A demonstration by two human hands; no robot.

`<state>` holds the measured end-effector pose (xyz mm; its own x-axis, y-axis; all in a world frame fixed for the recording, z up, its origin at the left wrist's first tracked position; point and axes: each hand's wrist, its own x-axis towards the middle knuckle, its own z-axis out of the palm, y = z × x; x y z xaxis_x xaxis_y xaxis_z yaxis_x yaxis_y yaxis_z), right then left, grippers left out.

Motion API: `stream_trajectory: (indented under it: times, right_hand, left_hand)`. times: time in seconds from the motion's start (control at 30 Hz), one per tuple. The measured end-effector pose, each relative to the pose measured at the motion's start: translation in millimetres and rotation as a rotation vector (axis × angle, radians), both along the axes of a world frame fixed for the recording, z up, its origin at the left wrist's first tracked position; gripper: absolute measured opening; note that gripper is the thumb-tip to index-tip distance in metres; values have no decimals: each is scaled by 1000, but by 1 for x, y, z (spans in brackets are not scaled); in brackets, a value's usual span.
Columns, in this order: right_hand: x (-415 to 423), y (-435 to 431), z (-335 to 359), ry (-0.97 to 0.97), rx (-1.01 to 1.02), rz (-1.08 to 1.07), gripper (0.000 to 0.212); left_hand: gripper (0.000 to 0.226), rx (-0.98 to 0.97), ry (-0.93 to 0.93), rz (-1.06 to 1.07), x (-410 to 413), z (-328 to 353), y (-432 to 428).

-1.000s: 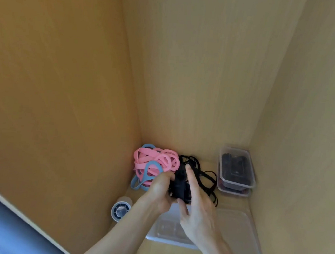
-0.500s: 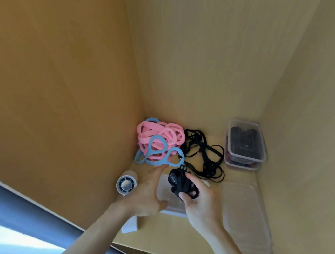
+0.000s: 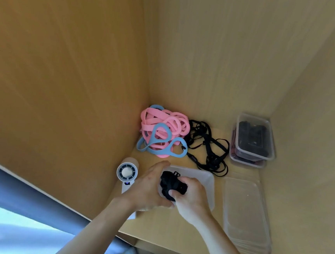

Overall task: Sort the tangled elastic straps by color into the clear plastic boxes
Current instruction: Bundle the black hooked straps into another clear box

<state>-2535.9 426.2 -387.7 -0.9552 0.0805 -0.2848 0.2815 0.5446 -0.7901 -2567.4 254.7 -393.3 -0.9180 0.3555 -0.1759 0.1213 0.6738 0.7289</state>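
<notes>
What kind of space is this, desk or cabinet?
Probably the inside of a wooden cupboard or wardrobe shelf. Wood panels wall it in at the left, back and right, meeting in a corner, and stacked clear plastic boxes and a handheld fan sit on the shelf board.

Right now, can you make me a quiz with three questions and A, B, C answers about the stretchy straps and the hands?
1. Where does the pink and blue strap pile lie?
A) back left corner
B) front right corner
C) hanging from the wall

2. What colour is the strap bundle in the right hand?
A) pink
B) blue
C) black

3. What is the right hand doing?
A) lying flat and empty
B) gripping the strap bundle over the open clear box
C) pointing upward

Answers: 1 A, the pile sits where the two walls meet at the back left. 2 C, the bundle is all black. 3 B, its fingers curl round the bundle.
</notes>
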Motion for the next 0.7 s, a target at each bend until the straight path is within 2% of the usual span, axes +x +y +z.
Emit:
stream_trajectory:
  times: [0.07,0.13,0.23,0.27,0.33,0.53,0.63,0.7]
  right_hand:
    - [-4,-7,2,-40,60,12,37]
    - [-4,-11,8,-85,170,49,26]
    - [-6,-13,13,-63,553,198,34]
    - [-7,-13,13,-41,600,211,37]
    - [-10,-13,12,-86,510,180,37]
    - [-27,-6,9,-285,34,-44,17]
    - [-33,2,10,-370,-187,-99,20]
    - [-33,4,10,-387,-248,-87,22]
  left_hand:
    - [105,19,17,12,1,1,0]
    - [107,44,28,22,2,1,-1]
    - [104,61,42,23,5,-1,-2]
    - [98,53,52,21,6,-1,-2]
    - [91,30,66,16,8,0,-2]
    - [97,-7,65,-3,10,2,-3]
    - [93,-33,57,-31,9,6,-2]
    - [95,-59,55,-55,8,6,-2]
